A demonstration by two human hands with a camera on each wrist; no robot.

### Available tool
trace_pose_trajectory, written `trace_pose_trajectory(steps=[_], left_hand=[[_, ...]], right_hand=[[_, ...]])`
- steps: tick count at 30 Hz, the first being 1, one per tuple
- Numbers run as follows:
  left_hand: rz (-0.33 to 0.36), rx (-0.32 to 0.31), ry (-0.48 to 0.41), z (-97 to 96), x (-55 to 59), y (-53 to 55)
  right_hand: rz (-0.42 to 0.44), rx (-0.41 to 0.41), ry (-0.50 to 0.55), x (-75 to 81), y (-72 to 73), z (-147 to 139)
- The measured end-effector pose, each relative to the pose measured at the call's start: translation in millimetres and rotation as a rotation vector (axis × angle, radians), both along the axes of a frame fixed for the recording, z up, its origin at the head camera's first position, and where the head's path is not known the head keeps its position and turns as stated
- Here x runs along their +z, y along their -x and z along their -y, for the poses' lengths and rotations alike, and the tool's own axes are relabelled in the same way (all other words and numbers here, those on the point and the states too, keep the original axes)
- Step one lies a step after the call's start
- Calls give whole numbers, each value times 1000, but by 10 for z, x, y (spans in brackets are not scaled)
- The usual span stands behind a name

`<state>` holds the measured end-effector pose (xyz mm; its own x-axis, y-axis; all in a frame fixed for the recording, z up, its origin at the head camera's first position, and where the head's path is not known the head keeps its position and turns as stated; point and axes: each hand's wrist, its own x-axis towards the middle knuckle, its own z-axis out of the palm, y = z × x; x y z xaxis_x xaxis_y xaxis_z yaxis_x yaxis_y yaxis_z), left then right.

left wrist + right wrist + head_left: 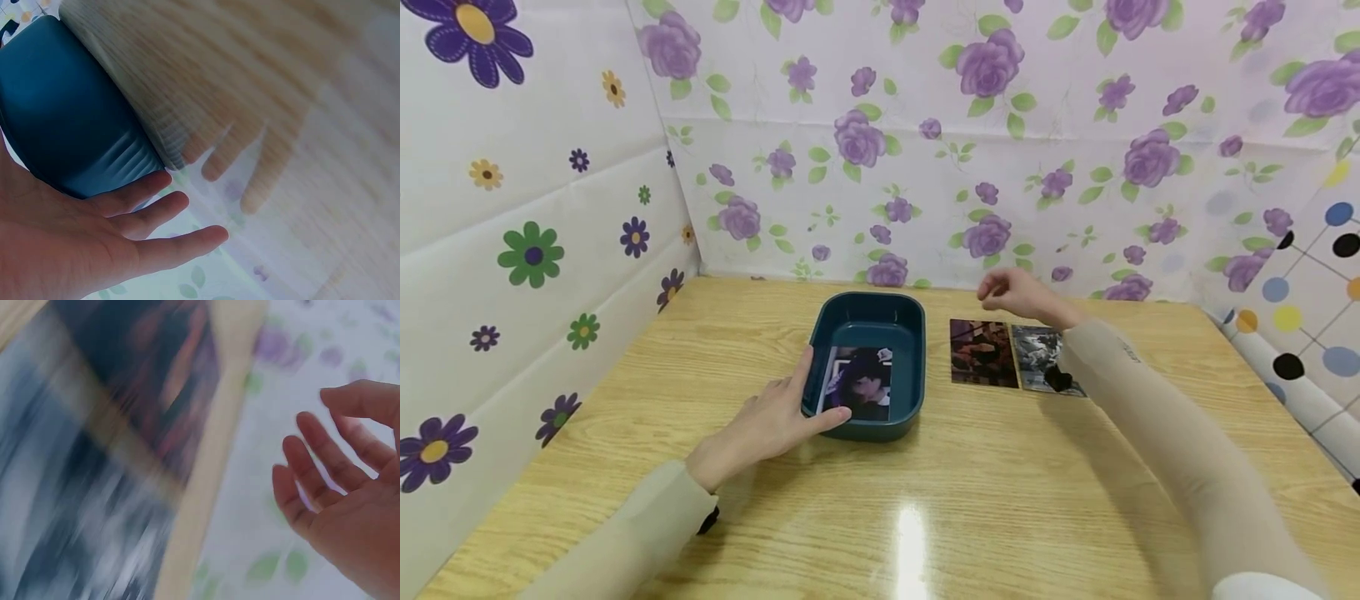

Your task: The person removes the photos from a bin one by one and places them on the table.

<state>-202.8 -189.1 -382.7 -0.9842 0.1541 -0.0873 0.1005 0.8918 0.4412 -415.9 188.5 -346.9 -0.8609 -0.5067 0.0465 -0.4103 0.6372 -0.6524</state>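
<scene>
A dark teal plastic tray (908, 358) with rounded corners stands on the table, and a photo card (867, 387) of a dark-haired figure lies inside it. Against the tray's near-left side rests my left hand (771, 421), its thumb over the near rim. The left wrist view shows the tray's outer wall (69, 106) beside the straight, spread fingers. Above the table at the right, my right hand (1018, 296) hovers with loosely bent fingers and nothing in them. Below and nearer lie a dark reddish photo card (983, 354) and a grey-and-white photo card (1036, 354), the latter partly hidden by the right sleeve.
The wood-grain table (820, 517) meets a wall cloth with purple roses (857, 137) at its back edge. Another flowered cloth (550, 333) hangs along the left, and a dotted one (1318, 333) along the right.
</scene>
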Motion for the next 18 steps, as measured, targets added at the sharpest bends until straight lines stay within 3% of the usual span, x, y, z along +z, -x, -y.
trace_pose_trajectory(steps=[7,12,18], left_hand=[[-13,-7,-5,24,26,6],[-2,-17,-11,24,38,9],[10,-22,-10,22,23,2]], right_hand=[[68,139,154,216,-29,782],[55,247,123,193,-38,1231],[90,396,54,55,-54,1584]])
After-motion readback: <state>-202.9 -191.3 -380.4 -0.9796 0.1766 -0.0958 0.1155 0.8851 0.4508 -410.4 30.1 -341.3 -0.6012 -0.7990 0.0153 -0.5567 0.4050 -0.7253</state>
